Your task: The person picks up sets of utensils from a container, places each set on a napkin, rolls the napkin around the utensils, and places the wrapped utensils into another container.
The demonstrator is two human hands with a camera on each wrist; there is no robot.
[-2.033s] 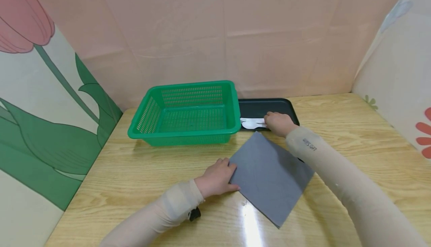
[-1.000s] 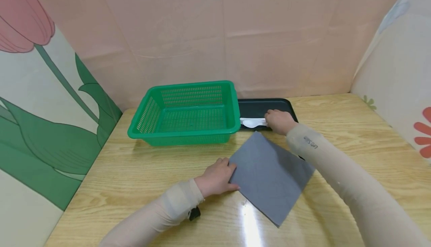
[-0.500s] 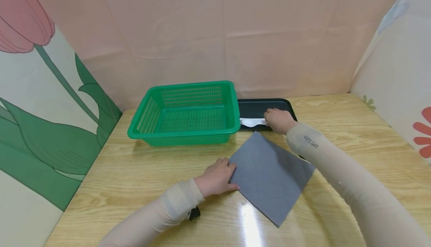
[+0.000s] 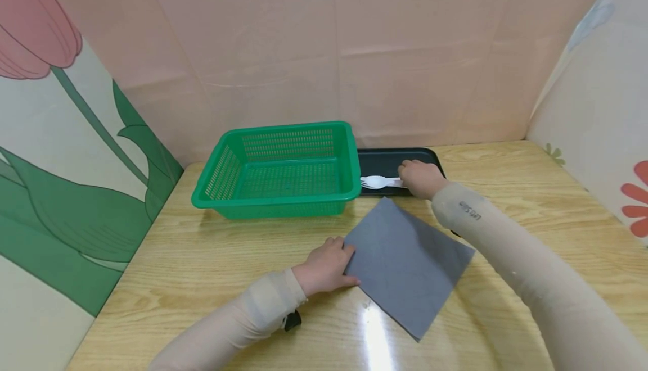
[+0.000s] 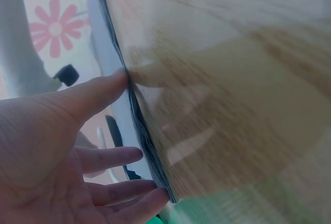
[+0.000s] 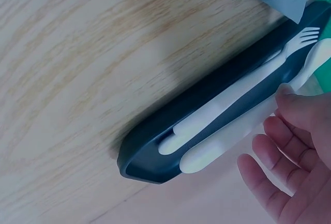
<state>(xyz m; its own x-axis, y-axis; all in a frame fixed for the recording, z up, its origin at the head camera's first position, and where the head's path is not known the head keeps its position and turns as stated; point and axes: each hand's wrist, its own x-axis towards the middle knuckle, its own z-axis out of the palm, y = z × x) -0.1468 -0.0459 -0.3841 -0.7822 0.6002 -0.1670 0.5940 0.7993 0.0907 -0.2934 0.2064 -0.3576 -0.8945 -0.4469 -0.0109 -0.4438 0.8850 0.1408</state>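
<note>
My right hand (image 4: pixel 422 179) is over the dark tray (image 4: pixel 392 160), pinching a white plastic spoon (image 6: pixel 222 141) by its handle between thumb and index finger. The other fingers are loosely bent. Beside the spoon a white fork (image 6: pixel 232 97) lies in the tray, with another white handle (image 6: pixel 168 145) showing partly under it. In the head view the spoon overlaps the fork. My left hand (image 4: pixel 326 265) rests at the left edge of a square grey folded cloth (image 4: pixel 407 264), its fingers spread and the thumb touching the edge. The left wrist view shows several layers along that edge.
A green perforated plastic basket (image 4: pixel 278 208) stands left of the tray and covers its left end. The cloth lies in front of the tray on the wooden table (image 4: pixel 202 258). A pink covering (image 4: pixel 263 50) hangs behind the table.
The spoon has shifted slightly away from me, from in front of the fork to over it, with my right hand moving a little back. My left hand and the cloth have stayed put.
</note>
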